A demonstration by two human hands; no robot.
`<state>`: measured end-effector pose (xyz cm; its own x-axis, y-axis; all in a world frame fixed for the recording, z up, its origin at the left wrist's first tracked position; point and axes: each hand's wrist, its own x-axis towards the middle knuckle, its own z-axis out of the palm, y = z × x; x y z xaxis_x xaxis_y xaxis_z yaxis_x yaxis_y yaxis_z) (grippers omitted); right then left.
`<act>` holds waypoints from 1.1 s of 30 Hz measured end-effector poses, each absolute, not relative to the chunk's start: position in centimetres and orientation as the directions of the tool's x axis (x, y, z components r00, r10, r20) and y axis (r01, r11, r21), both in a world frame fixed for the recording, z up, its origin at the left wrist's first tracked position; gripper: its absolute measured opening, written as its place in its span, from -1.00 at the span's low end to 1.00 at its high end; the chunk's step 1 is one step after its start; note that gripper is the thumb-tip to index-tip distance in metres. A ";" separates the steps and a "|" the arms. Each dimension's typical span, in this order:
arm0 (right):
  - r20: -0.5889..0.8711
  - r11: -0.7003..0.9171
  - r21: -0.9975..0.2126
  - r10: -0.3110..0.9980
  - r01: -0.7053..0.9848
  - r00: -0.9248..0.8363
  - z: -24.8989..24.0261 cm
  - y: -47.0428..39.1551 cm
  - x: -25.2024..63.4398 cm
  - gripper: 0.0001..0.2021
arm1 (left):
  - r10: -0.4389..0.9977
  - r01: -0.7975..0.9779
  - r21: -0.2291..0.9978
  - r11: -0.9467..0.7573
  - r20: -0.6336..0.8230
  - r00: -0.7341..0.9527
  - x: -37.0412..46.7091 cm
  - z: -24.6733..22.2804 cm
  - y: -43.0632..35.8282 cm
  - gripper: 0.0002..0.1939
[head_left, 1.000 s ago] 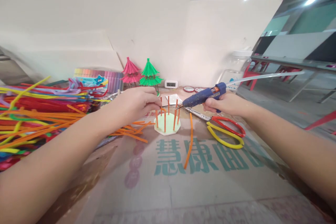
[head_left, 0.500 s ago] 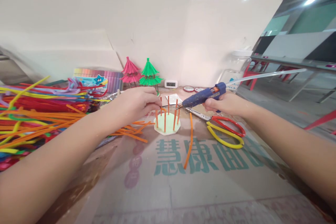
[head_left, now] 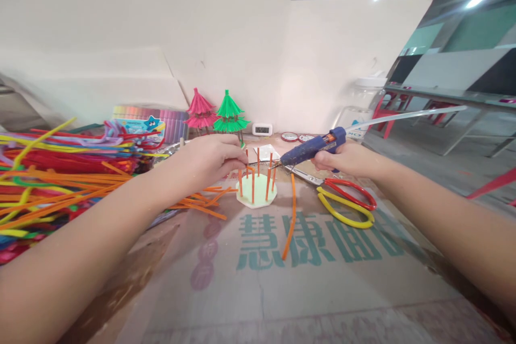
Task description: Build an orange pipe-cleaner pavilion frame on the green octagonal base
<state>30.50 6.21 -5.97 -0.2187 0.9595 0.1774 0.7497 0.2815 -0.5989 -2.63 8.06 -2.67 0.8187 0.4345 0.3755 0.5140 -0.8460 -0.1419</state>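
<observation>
on the worktop [head_left: 151,252], near the middle of its far edge: pale green base [head_left: 260,195] with upright orange stems [head_left: 253,185]. left hand [head_left: 220,155]: grip nearly closed at the left stems; any pinch cannot be told. right hand [head_left: 342,159]: grip wrapped round blue glue gun [head_left: 308,149]. possible faults: nozzle drift could tilt a stem; stray hot glue could burn the fingers.

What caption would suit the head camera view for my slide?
Right hand aims a blue glue gun at orange pipe-cleaner posts standing on a pale octagonal base.
</observation>
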 end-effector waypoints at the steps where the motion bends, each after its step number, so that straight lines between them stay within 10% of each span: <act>1: 0.171 0.292 -0.605 0.956 0.741 -0.237 -6.0 6.3 30.6 -0.50 | 0.434 0.514 -0.140 -0.846 0.378 0.818 -2.6 -2.7 8.1 -0.78; 15: 0.187 0.286 -0.820 0.952 0.496 -0.241 -6.9 9.4 29.5 -0.61 | 0.517 0.542 0.106 -0.834 0.494 0.699 -2.8 -0.8 6.4 -0.72; 33: 0.188 0.086 -0.632 0.981 0.770 0.044 -12.4 18.1 26.7 -0.70 | 0.703 0.547 0.455 -0.702 0.565 0.433 -2.3 -1.0 5.3 -0.69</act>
<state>26.71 18.06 -12.45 0.0445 0.9812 0.1879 0.7702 0.0861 -0.6320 -2.34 5.27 -0.95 0.4327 0.7028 0.5646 0.5474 -0.7025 0.4548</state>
